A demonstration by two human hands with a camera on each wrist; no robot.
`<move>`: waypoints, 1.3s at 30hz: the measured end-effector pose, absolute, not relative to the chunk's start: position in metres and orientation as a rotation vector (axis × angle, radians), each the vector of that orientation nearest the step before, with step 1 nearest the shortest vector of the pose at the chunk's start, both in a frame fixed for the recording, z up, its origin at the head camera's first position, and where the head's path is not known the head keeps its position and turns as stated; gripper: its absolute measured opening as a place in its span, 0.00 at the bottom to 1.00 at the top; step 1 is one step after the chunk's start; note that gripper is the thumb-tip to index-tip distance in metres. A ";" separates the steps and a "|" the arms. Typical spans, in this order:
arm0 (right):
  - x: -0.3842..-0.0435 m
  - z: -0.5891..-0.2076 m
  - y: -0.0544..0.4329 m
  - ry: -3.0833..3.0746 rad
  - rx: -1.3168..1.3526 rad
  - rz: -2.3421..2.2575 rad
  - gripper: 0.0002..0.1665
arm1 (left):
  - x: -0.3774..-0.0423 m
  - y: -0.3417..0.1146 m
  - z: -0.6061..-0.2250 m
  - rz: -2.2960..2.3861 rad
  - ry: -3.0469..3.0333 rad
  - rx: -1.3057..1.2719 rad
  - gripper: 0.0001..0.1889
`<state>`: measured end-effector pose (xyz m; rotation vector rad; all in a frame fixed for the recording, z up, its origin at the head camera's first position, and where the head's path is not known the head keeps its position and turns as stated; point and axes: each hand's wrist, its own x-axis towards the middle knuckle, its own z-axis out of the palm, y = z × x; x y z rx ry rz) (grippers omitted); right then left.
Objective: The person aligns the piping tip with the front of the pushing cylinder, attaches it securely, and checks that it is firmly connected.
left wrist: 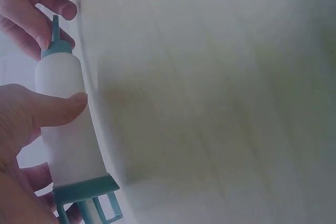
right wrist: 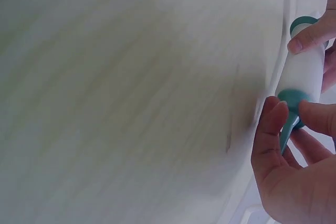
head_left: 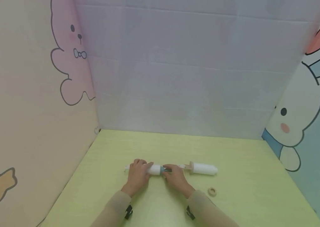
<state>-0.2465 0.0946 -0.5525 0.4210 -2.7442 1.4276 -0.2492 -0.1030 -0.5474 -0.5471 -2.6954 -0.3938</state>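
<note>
Near the middle of the table, my left hand (head_left: 138, 176) grips the white barrel of a large plastic syringe (head_left: 154, 170). Its thumb (left wrist: 60, 109) lies across the barrel in the left wrist view. A teal flanged end with an open frame handle (left wrist: 86, 190) sticks out below that hand. At the other end sits a teal cap with a thin nozzle (left wrist: 56, 47). The fingers and thumb of my right hand (head_left: 176, 177) pinch this cap, the nozzle pointing into the palm in the right wrist view. The syringe lies roughly sideways, its barrel partly hidden by the left hand.
To the right lies a second white syringe (head_left: 204, 169) with a tan flange and handle. A small tan ring (head_left: 209, 192) lies nearer the right forearm. The yellow-green table (head_left: 245, 176) is bordered by a pale back wall (head_left: 182, 94) and printed side walls.
</note>
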 end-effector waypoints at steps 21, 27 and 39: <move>-0.248 -0.557 0.094 -2.786 0.403 1.356 0.24 | -0.254 -0.100 -0.551 -0.347 -2.772 -0.521 0.24; -0.247 -0.558 0.092 -2.794 0.377 1.386 0.27 | -0.255 -0.100 -0.554 -0.344 -2.771 -0.510 0.25; -0.244 -0.552 0.092 -2.794 0.361 1.389 0.29 | -0.254 -0.099 -0.551 -0.344 -2.776 -0.504 0.27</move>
